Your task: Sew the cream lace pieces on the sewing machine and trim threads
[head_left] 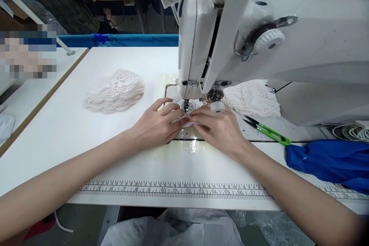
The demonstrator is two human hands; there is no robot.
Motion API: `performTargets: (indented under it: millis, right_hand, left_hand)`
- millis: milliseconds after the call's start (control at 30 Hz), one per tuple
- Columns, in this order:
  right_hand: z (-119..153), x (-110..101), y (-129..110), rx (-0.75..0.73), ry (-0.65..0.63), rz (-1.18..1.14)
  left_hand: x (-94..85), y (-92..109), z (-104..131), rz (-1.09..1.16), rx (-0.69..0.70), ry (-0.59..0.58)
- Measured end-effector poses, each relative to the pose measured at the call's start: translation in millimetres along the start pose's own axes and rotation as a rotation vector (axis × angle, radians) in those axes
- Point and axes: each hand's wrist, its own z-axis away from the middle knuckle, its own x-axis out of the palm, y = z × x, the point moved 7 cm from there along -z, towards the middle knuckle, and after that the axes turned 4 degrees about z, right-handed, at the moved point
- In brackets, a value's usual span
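A white lace piece [188, 123] lies under the presser foot [186, 104] of the sewing machine [196, 42]. My left hand [162, 121] presses on its left side, fingers bent and close together near the needle. From the right, my right hand [217, 125] closes its fingertips on the lace's edge, almost touching the left fingertips. Both hands cover much of the piece. A stack of scalloped white lace pieces [117, 91] sits on the table to the left. More white lace [252, 99] lies behind my right hand, under the machine arm.
Green-handled thread snips [268, 130] and a blue cloth [328, 161] lie at the right. A printed ruler [184, 190] runs along the table's front edge. Behind a blue strip [138, 40], a person in a dark plaid garment [72, 0] is beside another table.
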Motion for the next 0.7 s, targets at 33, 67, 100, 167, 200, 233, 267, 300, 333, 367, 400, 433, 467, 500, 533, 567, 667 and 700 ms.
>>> performTargets:
  millis: [33,67,100,167,200,233,267,300,333,367,400,433,467,500,533,567,667,700]
  right_hand:
    - [1,-2,-3,-0.034,0.007,0.024]
    - [1,-4,-6,-0.069,0.016,0.049]
    - [2,-6,-8,-0.099,0.024,0.069]
    - [2,-9,-13,-0.145,0.026,0.085]
    - [2,-9,-15,-0.157,0.022,0.085]
    - [2,-10,-16,-0.164,0.014,0.082]
    - [1,-10,-16,-0.167,0.006,0.079]
    - [1,-10,-16,-0.167,0.001,0.076]
    - [1,-9,-16,-0.166,-0.003,0.075]
    - [1,-9,-16,-0.165,-0.004,0.073]
    - [0,-9,-16,-0.163,-0.004,0.071]
    - [0,-8,-15,-0.159,-0.002,0.069]
    - [0,-8,-15,-0.156,0.000,0.066]
    - [0,-8,-14,-0.154,0.002,0.063]
    - [0,-8,-14,-0.151,0.001,0.059]
    - [0,-7,-14,-0.147,-0.003,0.058]
    - [-1,-6,-12,-0.129,-0.025,0.067]
    - [-1,-5,-11,-0.123,-0.035,0.071]
  left_hand:
    - [-1.1,3,1,-0.015,-0.009,0.002]
    - [-2.1,5,2,-0.031,-0.024,0.002]
    - [-2.9,7,3,-0.046,-0.038,-0.002]
    - [-3.1,12,6,-0.067,-0.062,-0.028]
    - [-2.9,13,7,-0.070,-0.072,-0.043]
    - [-2.4,14,8,-0.069,-0.083,-0.059]
    - [-2.0,14,9,-0.065,-0.094,-0.071]
    - [-1.9,14,10,-0.061,-0.101,-0.076]
    - [-1.9,14,11,-0.056,-0.105,-0.072]
    - [-1.9,14,11,-0.052,-0.107,-0.067]
    - [-1.4,14,11,-0.049,-0.107,-0.064]
    - [-1.2,13,11,-0.047,-0.107,-0.057]
    - [-1.0,13,11,-0.045,-0.108,-0.051]
    - [-0.6,12,11,-0.042,-0.111,-0.048]
    - [-0.2,12,11,-0.040,-0.114,-0.049]
    - [-0.1,11,10,-0.038,-0.115,-0.046]
    - [0.6,9,10,-0.022,-0.123,-0.052]
    - [1.3,8,10,-0.014,-0.128,-0.060]
